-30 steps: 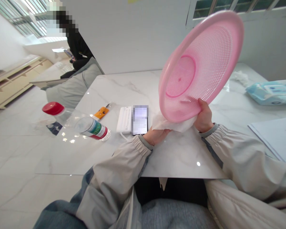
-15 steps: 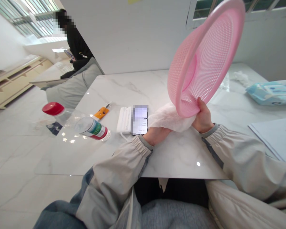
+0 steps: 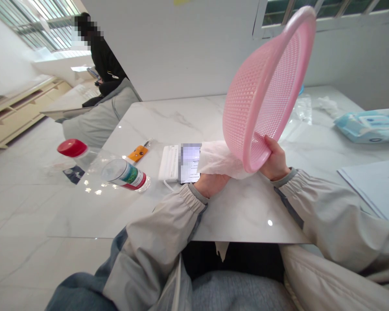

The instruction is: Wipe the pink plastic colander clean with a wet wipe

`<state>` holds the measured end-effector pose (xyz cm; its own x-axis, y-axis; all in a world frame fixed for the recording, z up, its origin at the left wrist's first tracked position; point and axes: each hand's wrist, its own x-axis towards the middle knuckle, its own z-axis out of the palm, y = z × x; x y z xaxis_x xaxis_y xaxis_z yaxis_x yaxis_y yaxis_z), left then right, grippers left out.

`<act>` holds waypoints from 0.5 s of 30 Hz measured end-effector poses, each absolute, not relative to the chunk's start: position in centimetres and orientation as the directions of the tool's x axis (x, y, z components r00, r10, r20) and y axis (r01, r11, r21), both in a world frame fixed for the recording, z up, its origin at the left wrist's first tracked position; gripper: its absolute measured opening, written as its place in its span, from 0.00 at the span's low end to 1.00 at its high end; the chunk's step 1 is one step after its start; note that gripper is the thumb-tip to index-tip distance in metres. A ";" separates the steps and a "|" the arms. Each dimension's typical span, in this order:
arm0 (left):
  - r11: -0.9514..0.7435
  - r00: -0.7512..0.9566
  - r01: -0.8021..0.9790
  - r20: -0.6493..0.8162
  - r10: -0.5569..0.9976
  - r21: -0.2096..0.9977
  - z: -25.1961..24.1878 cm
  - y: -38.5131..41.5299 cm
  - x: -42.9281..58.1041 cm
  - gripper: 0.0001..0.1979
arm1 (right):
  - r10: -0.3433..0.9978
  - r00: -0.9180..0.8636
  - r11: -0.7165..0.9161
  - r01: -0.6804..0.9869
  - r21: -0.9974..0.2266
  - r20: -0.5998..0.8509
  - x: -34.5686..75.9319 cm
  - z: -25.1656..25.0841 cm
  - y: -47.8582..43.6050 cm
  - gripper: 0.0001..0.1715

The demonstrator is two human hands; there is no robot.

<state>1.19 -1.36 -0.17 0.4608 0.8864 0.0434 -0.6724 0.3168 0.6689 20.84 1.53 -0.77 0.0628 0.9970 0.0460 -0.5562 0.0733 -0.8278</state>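
A pink plastic colander [image 3: 246,93] with a mesh wall is held up on its side above the table, its opening facing right. My right hand [image 3: 275,161] grips its lower rim, with the thumb over the inner side. Below the colander, my left hand [image 3: 213,184] holds a white wipe [image 3: 218,160], which lies against the outside of the bowl near the rim. The wipe covers most of my left fingers. Just left of that hand lie a phone [image 3: 190,164] with a lit screen and a white power bank [image 3: 169,163].
A red-capped bottle [image 3: 129,175] stands at the left, near an orange tag [image 3: 138,153]. On the right are a blue wipes pack [image 3: 369,125], papers [image 3: 376,185], a crumpled tissue [image 3: 327,105] and a clear bottle [image 3: 303,110]. A person in black [image 3: 105,58] sits far left.
The colander has moved slightly left and down and turned, so more of its outer wall faces me. The wipe has shifted left with it. Both hands keep their hold.
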 end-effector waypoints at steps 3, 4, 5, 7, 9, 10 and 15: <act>0.318 0.452 -0.685 0.040 0.891 0.656 0.1 -1.3 1.5 0.18 | 0.997 0.071 0.058 -0.559 -0.827 0.022 20.8 -0.7 1.4 0.23; 0.324 0.450 -0.690 0.033 0.893 0.648 0.4 -1.3 1.7 0.18 | 0.998 0.068 0.045 -0.562 -0.826 0.007 20.7 -0.6 1.3 0.23; 0.332 0.451 -0.695 0.027 0.892 0.637 0.6 -1.2 1.8 0.17 | 0.998 0.061 0.026 -0.566 -0.824 -0.010 20.7 -0.4 1.2 0.22; 0.352 0.460 -0.700 0.015 0.888 0.622 1.3 -1.3 2.0 0.17 | 0.998 0.041 -0.010 -0.570 -0.822 -0.041 20.5 -0.2 1.1 0.22; 0.369 0.472 -0.681 -0.006 0.882 0.633 1.8 -1.3 2.1 0.19 | 0.998 0.034 -0.029 -0.566 -0.824 -0.058 20.4 0.0 0.9 0.22; 0.378 0.482 -0.664 -0.017 0.876 0.645 2.0 -1.4 2.0 0.21 | 0.998 0.032 -0.033 -0.564 -0.825 -0.061 20.3 0.1 0.8 0.22; 0.381 0.474 -0.647 -0.043 0.879 0.660 2.8 -1.7 1.8 0.22 | 0.998 0.003 -0.049 -0.560 -0.827 -0.062 20.3 0.2 0.8 0.22</act>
<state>1.81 -1.68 2.75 0.4741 0.8794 -0.0432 -0.6471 0.3813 0.6602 20.34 0.76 0.21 0.0035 0.9981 -0.0616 -0.5601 -0.0491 -0.8270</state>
